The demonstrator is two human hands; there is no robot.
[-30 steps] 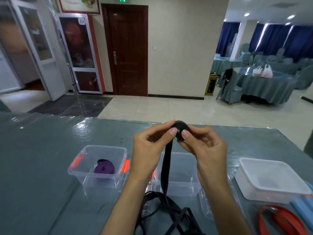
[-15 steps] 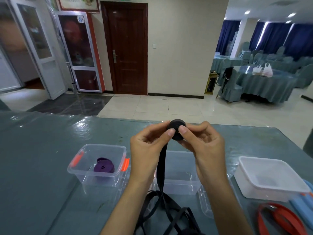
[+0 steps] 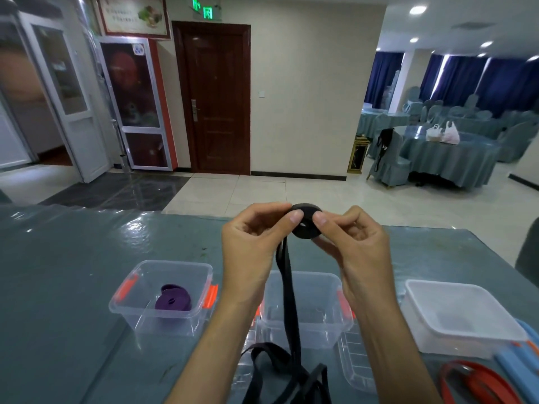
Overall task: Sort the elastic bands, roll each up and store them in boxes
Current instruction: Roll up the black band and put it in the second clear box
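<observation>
Raised above the table, my left hand (image 3: 250,243) and my right hand (image 3: 354,246) both pinch a tight black roll of elastic band (image 3: 305,225) between thumb and fingers. Its loose tail (image 3: 287,293) hangs straight down to a tangled black heap (image 3: 288,374) at the near table edge. A rolled purple band (image 3: 173,300) lies in the left clear box (image 3: 163,275). Behind the tail stands a middle clear box (image 3: 318,287) with nothing visible in it.
A white-tinted box (image 3: 455,313) sits at the right. Red bands (image 3: 478,383) and blue bands (image 3: 519,360) lie at the near right corner. Clear lids (image 3: 354,363) lie flat under the middle box. The teal table (image 3: 58,272) stretches left.
The black roll has been turned a little further and shifted slightly right between my fingers, and the roll looks a bit thicker. The boxes and other bands stayed put.
</observation>
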